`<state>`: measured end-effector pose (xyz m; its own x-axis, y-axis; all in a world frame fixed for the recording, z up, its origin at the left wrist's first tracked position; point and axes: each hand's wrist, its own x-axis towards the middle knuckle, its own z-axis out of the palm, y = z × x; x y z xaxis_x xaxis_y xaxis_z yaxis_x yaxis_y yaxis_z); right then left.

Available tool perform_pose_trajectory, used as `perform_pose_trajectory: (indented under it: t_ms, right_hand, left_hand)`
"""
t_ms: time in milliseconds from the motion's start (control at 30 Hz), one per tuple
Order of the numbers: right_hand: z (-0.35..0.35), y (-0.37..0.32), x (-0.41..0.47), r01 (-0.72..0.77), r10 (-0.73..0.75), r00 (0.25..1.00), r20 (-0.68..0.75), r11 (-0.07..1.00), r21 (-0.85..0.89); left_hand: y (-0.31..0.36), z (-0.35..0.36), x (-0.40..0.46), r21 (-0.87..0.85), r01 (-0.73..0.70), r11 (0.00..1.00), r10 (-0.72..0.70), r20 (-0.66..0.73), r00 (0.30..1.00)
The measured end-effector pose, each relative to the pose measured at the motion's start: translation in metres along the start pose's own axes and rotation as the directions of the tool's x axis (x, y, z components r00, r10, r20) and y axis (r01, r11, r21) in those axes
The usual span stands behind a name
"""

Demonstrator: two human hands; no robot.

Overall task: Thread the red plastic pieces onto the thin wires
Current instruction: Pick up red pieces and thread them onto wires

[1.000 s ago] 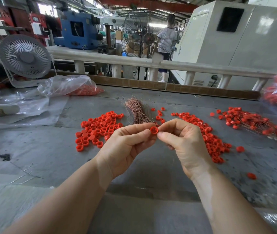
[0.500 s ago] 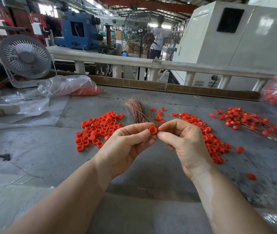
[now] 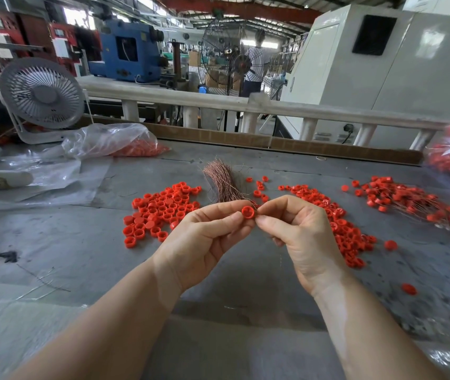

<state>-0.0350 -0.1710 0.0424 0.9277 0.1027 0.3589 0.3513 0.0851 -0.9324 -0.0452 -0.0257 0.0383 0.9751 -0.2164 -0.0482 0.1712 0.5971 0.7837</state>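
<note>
Counter (image 3: 54, 242): grey and scuffed, carrying everything below; a low board runs along its far edge.
Desk fan (image 3: 41, 96): white, upright at the far left corner of the counter.
Plastic bag (image 3: 108, 141): clear, lying just beside the fan toward the far edge, with red pieces inside.
Left pile of caps (image 3: 160, 212): loose red plastic caps spread left of centre, near the left hand.
Right pile of caps (image 3: 338, 223): a longer scatter of red caps running from the middle toward the right edge, partly behind the right hand.
Wired caps (image 3: 404, 198): a heap near the far right edge, red caps with thin wires sticking out of them.
Wire bundle (image 3: 222, 182): thin copper-coloured wires lying between the two loose piles, fanned toward the far edge.
Left hand (image 3: 204, 242): raised above the middle of the counter; thumb and forefinger pinch the cap.
Right hand (image 3: 300, 237): fingers (image 3: 264, 222) pressed together in a pinch right against the cap; a fine wire hangs below it.
Cap (image 3: 248, 212): red, open side toward the camera, held between both hands above the counter.
</note>
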Motion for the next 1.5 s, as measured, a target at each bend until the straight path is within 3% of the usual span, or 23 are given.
perform_pose_trajectory:
  t_ms: [1500]
  right_hand:
    - [-0.0004, 0.0018, 0.0010, -0.011, 0.010, 1.000, 0.016, 1.000, 0.029]
  left_hand:
    - [-0.0009, 0.0001, 0.0007, 0.039, 0.013, 0.999, -0.013, -0.010, 1.000]
